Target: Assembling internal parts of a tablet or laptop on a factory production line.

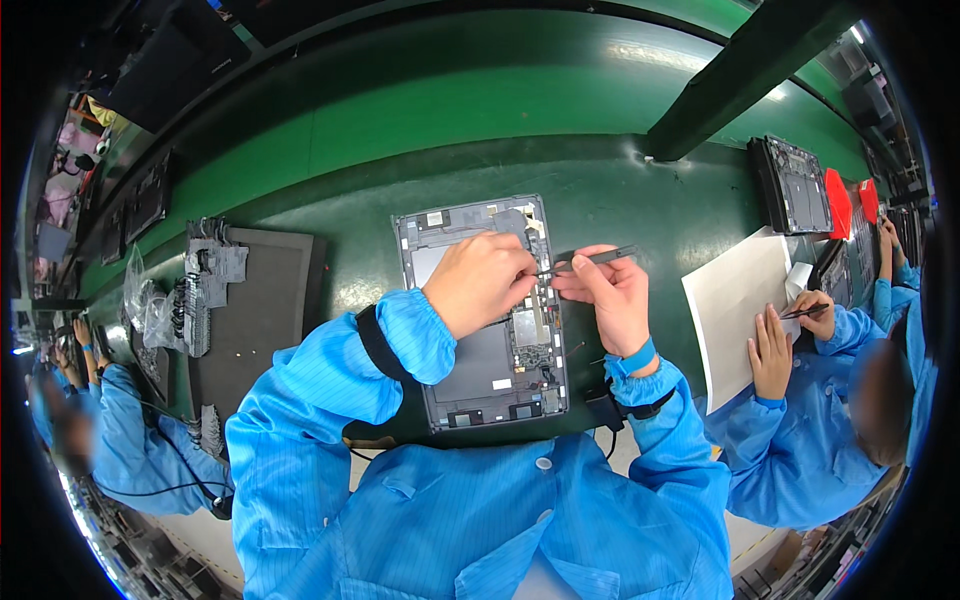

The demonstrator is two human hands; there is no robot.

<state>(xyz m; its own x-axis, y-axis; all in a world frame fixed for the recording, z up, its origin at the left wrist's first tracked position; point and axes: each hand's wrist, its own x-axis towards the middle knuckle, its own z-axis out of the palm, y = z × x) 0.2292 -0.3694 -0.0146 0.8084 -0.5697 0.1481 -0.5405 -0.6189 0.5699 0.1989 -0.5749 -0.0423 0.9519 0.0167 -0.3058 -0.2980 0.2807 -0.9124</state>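
Observation:
An opened laptop chassis [472,362] lies in front of me, turned on its side, with its circuit board [532,338] exposed along the right part. My left hand [480,282] reaches over its upper half. Those fingertips are pinched together at the board's edge, and whatever is between them is too small to make out. Just to the right, my right hand [615,300] grips dark tweezers [610,256] between thumb and fingers. The tweezers' tip points left toward my left fingertips, over the chassis' right edge.
On the left lie a dark foam board [262,340], a stack of grey parts [215,265] and a clear plastic bag [150,310]. A co-worker at right works over a white sheet [735,300]. Behind stand stacked laptop chassis [795,185], red bins [838,203] and a green post [750,80].

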